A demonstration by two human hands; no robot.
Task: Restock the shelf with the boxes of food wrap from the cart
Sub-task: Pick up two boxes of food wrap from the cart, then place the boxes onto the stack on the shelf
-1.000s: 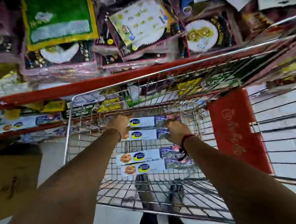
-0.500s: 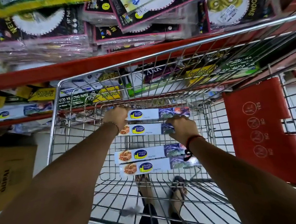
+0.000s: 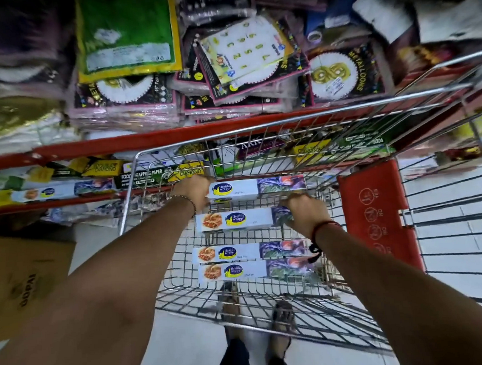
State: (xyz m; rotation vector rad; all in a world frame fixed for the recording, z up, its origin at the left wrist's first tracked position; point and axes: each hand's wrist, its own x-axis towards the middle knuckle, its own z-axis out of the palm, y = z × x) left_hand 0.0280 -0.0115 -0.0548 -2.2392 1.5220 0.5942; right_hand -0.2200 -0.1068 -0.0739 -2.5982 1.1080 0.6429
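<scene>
Cart (image 3: 259,129), boxes (image 3: 234,220) seemingly between fingers (image 3: 286,217)

both arms reach into a wire shopping cart (image 3: 136,172) parked against red shelving. the left hand (image 3: 192,192) grips the left end of the top food wrap box (image 3: 256,187), which sits above the cart floor near the far wall. the right hand (image 3: 306,209) clasps the right end of a second box (image 3: 235,219) just below it. two more boxes (image 3: 251,260) lie side by side on the cart floor, nearer the person. a red seat flap (image 3: 376,215) hangs at the right wall. a cardboard carton (image 3: 21,283) stands left of the cart.
</scene>
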